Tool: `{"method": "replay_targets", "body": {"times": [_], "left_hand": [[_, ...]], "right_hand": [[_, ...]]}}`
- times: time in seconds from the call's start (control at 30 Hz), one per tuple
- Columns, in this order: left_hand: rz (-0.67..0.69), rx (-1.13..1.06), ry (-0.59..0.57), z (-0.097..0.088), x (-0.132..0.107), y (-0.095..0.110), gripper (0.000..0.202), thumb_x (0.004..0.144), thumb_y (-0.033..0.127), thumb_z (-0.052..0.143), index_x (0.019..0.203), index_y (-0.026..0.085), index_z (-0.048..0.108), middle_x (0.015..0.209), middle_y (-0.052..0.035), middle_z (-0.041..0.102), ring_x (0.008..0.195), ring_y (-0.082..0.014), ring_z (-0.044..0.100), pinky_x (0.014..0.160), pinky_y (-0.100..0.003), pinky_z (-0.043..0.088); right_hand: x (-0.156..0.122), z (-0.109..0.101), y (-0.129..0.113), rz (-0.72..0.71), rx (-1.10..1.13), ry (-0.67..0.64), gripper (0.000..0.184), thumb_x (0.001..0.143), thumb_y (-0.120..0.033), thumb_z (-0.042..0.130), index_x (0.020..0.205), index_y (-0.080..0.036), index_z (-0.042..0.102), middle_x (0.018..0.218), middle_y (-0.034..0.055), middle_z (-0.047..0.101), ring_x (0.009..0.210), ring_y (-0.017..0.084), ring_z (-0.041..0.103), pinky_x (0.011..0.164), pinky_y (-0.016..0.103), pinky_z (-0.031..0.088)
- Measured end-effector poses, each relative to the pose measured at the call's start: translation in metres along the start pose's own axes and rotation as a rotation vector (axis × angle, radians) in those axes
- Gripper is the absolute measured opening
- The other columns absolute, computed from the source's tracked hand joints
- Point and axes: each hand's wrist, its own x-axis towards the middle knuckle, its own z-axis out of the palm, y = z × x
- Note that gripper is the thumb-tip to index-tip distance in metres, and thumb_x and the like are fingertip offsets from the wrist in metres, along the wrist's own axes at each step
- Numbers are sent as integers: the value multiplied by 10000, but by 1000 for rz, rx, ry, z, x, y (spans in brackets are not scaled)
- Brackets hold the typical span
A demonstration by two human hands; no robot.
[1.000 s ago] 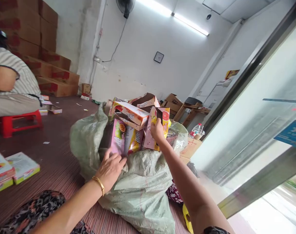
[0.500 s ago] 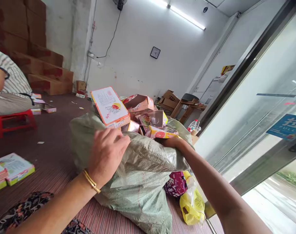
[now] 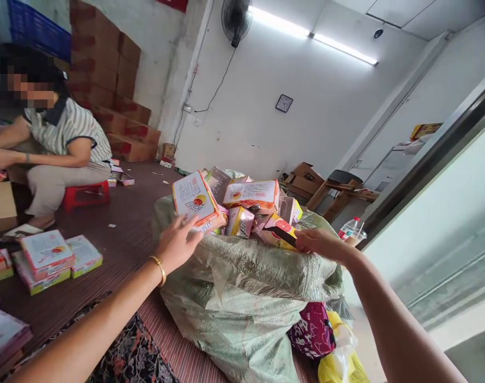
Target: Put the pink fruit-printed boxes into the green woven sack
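Observation:
A large pale green woven sack point(image 3: 250, 298) stands on the floor in front of me, stuffed with several colourful flat cartons. My left hand point(image 3: 177, 243), with a gold bangle, has its fingers spread at the sack's left rim. Its fingertips touch a white orange-edged box point(image 3: 193, 199) that sticks up out of the sack. My right hand point(image 3: 321, 244) lies on the right rim, fingertips against a yellow box point(image 3: 277, 230) with a dark flap. Whether it grips anything is hidden. A pink and white box point(image 3: 252, 194) lies on top of the pile.
A person in a striped shirt point(image 3: 69, 133) sits on a red stool point(image 3: 85, 194) at the left. Stacks of flat boxes point(image 3: 51, 258) lie on the floor. Brown cartons point(image 3: 118, 106) are piled at the back. A patterned bag point(image 3: 312, 332), a yellow plastic bag point(image 3: 338, 361) and a bottle point(image 3: 348, 229) lie by the glass door.
My left hand has let go of the sack's rim and opened toward the orange-edged box. The view has swung left and up, bringing the seated person into sight. The sack rim sits higher around the boxes.

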Motion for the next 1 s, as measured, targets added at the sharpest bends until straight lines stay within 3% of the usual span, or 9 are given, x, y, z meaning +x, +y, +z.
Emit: {"method": "replay_targets", "body": {"times": [0.13,0.23,0.33,0.4,0.53,0.6,0.7,0.83,1.0], "left_hand": [[40,4,-9,-1,16,16,420,948,405,397,1244,219,631,1307,-108,598,1198,-257,567,1044,-421,423],[-35,25,6,-7,35,33,531,925,561,408,1328,247,554,1217,-132,606,1146,-297,586,963,-437,465],[-65,193,-146,-6,55,39,840,801,654,571,1527,351,278,1359,-167,453,1137,-376,585,911,-475,486],[-18,307,-235,-1,66,37,779,826,530,593,1523,377,281,1334,-152,450,1074,-363,620,891,-452,500],[170,417,-192,10,74,37,508,903,294,485,1410,320,471,1282,-130,505,999,-327,657,842,-437,537],[284,442,-133,14,69,44,424,931,262,448,1342,290,545,1375,-142,472,1041,-345,651,827,-467,554],[533,426,-69,17,59,63,438,917,107,405,1260,265,627,1480,-130,426,1186,-341,595,891,-478,561],[885,161,-182,29,57,91,561,862,-32,375,1221,283,669,1478,-39,486,1394,-244,418,1137,-428,408],[656,-212,-563,46,63,118,385,984,219,398,1293,298,614,1296,1,653,1186,-179,615,1027,-333,485]], "right_hand": [[-28,17,-32,-216,-190,-115,375,912,-518,484,984,-238,722,978,83,734,854,251,682,763,409,535],[-58,46,-56,-390,-284,-223,541,838,-539,643,1275,-220,615,1297,115,638,1129,301,621,948,476,500],[-77,73,-58,-457,-462,-171,386,793,-354,739,1144,-211,669,1466,107,501,1344,345,454,1049,524,419],[-80,81,-48,-472,-524,-163,140,860,-175,620,978,-208,689,1420,80,551,1321,298,487,1041,473,418],[-67,77,-19,-290,-585,-183,201,891,-85,495,963,-181,657,976,86,727,922,239,672,882,384,458],[-60,71,-9,-264,-589,-93,202,894,-82,488,981,-178,643,955,85,725,904,237,669,867,376,437],[-58,60,-1,-427,-546,202,258,917,-69,449,1051,-202,623,1185,79,694,1078,218,635,925,363,394],[-69,31,-2,-543,-453,643,276,934,-119,431,1097,-263,602,1165,38,709,1116,208,632,944,386,400],[-60,15,-14,-503,-366,775,284,896,-138,434,1060,-289,609,1074,38,724,1084,231,652,971,438,425]]}}
